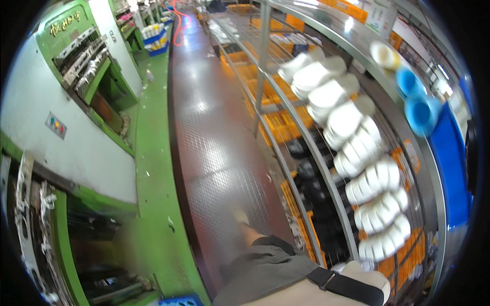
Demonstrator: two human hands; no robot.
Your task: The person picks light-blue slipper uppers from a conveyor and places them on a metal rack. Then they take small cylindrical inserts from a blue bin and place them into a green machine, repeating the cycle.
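Observation:
Neither of my hands shows in the head view. My leg in dark grey shorts (275,262) and a blurred foot (241,217) are over the metal walkway (204,148). A black strap (352,288) crosses my beige top. Nearest to my right side is a metal rack (316,153), its wire shelf carrying rows of white, rounded sole-like pieces (352,117), stacked against each other. What my hands hold or touch is out of the picture.
Green and pale machines (84,137) line the left, with a button panel (55,125). Orange crates (278,122) and dark pieces (311,178) sit low in the rack. Light-blue cup-shaped things (421,115) stand on its top. Blue bins (154,38) and an orange hose (178,23) are ahead.

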